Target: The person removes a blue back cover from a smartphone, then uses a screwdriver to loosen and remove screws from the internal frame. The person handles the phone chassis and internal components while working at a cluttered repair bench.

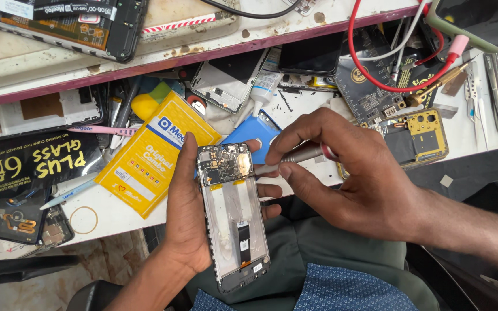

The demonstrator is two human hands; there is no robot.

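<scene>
At the middle of the frame the left hand (188, 213) grips an opened phone (234, 216) over the lap while the right hand (347, 173) pinches a screwdriver (295, 155) against its circuit board (225, 163) — a slipped tip could likely gouge it.

both forearms bare, no sleeves or rings; dark green trousers on the lap, blue dotted cloth below.

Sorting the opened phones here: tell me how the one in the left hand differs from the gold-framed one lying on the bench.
The held phone has a silver-grey frame and stands lengthwise in the left hand; the gold-framed phone lies flat on the bench, untouched. The held phone's circuit board faces a screwdriver in the right hand; no tool is at the gold one. Both have their backs off.
</scene>
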